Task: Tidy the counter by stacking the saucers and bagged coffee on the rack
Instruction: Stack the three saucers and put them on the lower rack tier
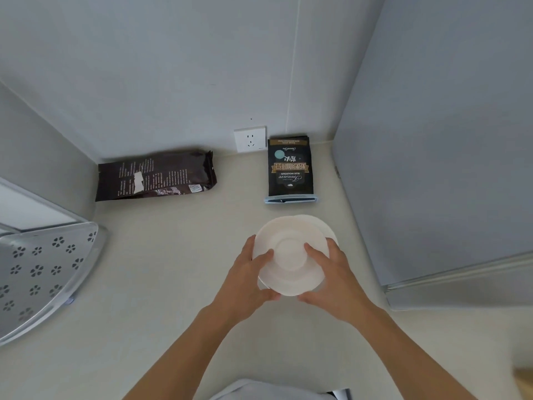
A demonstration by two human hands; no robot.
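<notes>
A small stack of white saucers [290,243] is held over the pale counter, the top one slid a little off the one beneath. My left hand [248,277] grips the stack's left rim and my right hand [331,280] grips its right rim, thumbs on top. A dark brown coffee bag [155,176] lies on its side against the back wall at the left. A black coffee bag [289,168] with a blue clip lies flat near the back right corner. The perforated metal rack shelf [43,272] juts in at the far left.
A white wall socket [250,139] sits on the back wall between the two bags. A tall grey appliance side [447,168] bounds the counter [173,269] on the right. Walls close in the back and left.
</notes>
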